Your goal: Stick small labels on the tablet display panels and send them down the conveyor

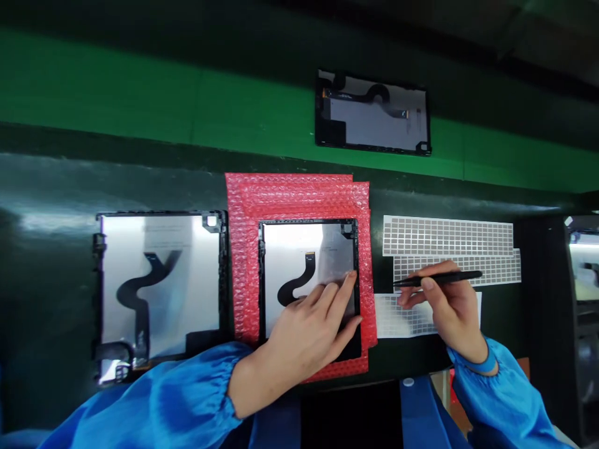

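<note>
My left hand (311, 318) lies across the lower right part of a tablet screen assembly (287, 240), fingers stretched out, with fingertips at its right edge. This assembly has a silvery back, a black frame and a curved black flex cable (306, 268), partly hidden under the hand. It rests on red bubble wrap (299, 196). In my right hand (452, 302) is a pair of black tweezers (444, 278), gripped between thumb and fingers, tips pointing left. The hand is over sheets of small grey rectangular stickers (449, 236), and another sticker sheet (393, 318) lies under its fingers.
A second screen assembly (182, 268) lies at the left, close to the bubble wrap. Another screen assembly (374, 121) sits on the green strip (262, 106) at the back. A dark rack (552, 293) stands at the right with a further panel (584, 259).
</note>
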